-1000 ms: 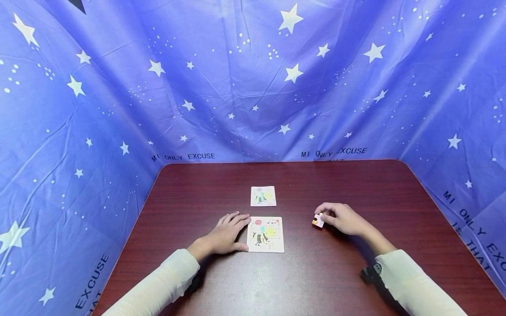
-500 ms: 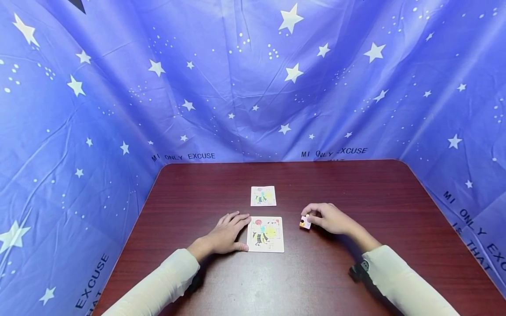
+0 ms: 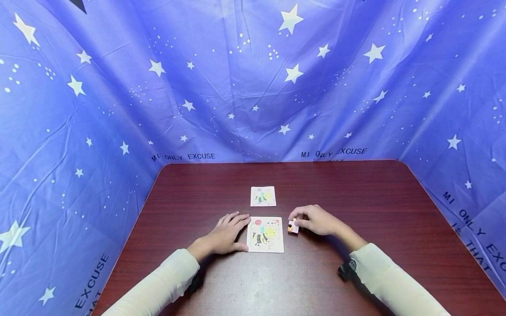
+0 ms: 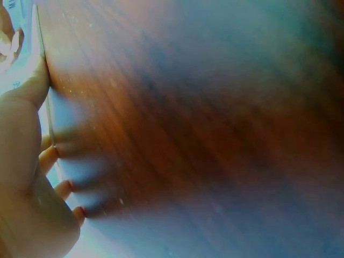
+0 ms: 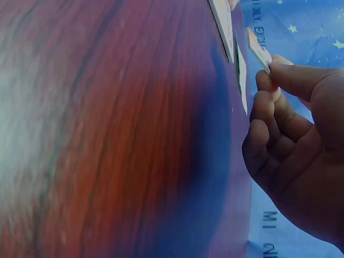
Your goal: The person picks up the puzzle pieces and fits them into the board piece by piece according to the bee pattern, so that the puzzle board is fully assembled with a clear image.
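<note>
A square puzzle board [image 3: 265,245] with a bee picture lies on the dark red table. My left hand [image 3: 225,232] rests flat at its left side, with fingertips and thumb along the edge. Just right of the board, my right hand [image 3: 316,219] pinches a pink jigsaw piece [image 3: 293,226] with some yellow on it between thumb and index finger. In the right wrist view the piece [image 5: 258,49] stands tilted above the tabletop, and the other fingers are curled below it. The board [image 5: 221,27] shows edge-on beyond.
A smaller card [image 3: 262,196] with the same bee picture lies behind the board. The table [image 3: 189,188] is bounded at the back and sides by a blue star-patterned curtain [image 3: 253,87]. A black wrist camera [image 3: 347,270] hangs under the right sleeve.
My right hand has moved left with the jigsaw piece, from well right of the board to close beside it. My left hand and the board have stayed in place.
</note>
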A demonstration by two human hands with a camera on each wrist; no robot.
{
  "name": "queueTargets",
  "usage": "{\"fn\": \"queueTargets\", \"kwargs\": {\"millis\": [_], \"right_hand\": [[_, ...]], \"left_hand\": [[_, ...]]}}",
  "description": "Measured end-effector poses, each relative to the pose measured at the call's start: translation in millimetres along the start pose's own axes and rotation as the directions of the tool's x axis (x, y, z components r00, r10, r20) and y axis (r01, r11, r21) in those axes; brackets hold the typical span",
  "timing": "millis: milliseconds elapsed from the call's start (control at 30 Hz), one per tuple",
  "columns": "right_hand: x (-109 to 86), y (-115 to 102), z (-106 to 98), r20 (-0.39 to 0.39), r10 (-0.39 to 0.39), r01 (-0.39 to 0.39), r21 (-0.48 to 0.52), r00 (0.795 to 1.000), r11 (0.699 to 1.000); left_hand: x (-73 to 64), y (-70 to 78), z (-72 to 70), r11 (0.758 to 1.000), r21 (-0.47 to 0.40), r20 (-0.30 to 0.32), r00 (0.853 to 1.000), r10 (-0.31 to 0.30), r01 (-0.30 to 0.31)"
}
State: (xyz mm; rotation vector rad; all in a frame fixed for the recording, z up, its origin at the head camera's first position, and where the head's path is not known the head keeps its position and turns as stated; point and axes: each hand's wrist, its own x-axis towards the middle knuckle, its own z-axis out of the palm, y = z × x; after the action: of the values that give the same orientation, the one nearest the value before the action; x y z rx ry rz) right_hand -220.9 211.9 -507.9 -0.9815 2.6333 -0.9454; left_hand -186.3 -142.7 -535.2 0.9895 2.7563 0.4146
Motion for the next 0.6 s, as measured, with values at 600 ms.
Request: {"fn": "queueTargets", "kwargs": {"millis": [600], "right_hand": [[18.1, -23.7, 20.0, 0.131, -0.042, 0.048, -0.04, 0.99, 0.998]], "left_hand": [[0.8, -1.1, 0.6, 1.0, 0.004, -0.013, 1.0, 0.014, -0.014]]}}
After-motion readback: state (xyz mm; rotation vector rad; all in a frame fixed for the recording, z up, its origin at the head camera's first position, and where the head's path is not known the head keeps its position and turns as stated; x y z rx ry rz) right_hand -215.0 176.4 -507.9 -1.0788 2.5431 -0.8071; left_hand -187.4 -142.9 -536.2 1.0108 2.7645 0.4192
